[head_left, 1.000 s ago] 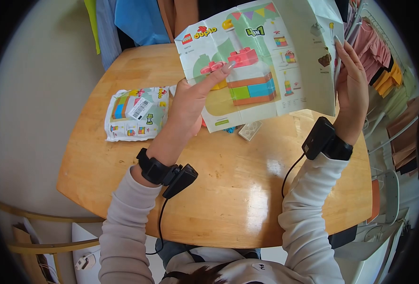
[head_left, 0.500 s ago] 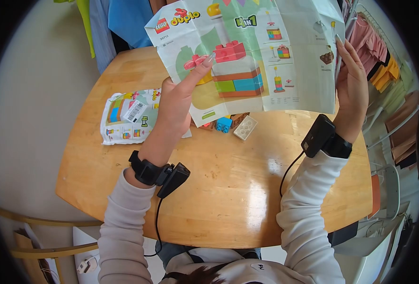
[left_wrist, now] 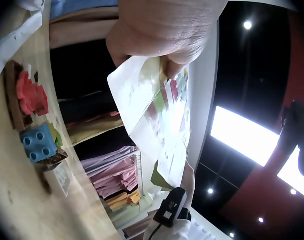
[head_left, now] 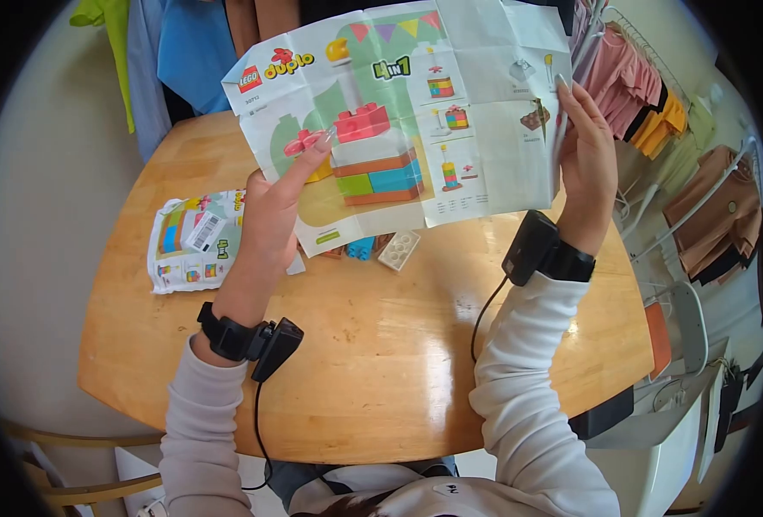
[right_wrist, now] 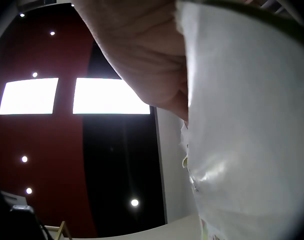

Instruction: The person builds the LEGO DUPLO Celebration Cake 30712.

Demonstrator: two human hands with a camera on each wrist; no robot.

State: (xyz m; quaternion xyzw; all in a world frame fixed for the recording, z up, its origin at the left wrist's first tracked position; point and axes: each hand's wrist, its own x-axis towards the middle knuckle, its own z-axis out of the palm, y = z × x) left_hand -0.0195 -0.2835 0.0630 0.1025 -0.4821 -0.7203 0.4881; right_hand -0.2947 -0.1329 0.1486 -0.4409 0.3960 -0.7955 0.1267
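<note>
A creased, unfolded LEGO Duplo sheet [head_left: 381, 164] is held up above the far part of the table by both hands. My left hand [head_left: 276, 207] pinches its lower left side, thumb on the printed face; the left wrist view also shows that hand [left_wrist: 162, 30] on the sheet. At the right edge my right hand [head_left: 586, 151] grips the paper, its other fingers partly hidden behind. Partly covered by the sheet, a blue brick [head_left: 361, 248] and a white brick [head_left: 398, 250] lie on the table. The left wrist view shows a red piece [left_wrist: 32, 95] beside brown ones.
A printed Duplo bag [head_left: 183, 241] with a barcode label lies at the table's left. Black cables hang from both wrist cameras. Clothes [head_left: 627, 73] hang on a rack behind at the right, and more hang at the back left. A chair [head_left: 670, 332] stands at the right.
The sheet has moved left in the head view and is spread wider and flatter, the left hand shifting left with it. The whole view has also shifted. Both hands keep their hold.
</note>
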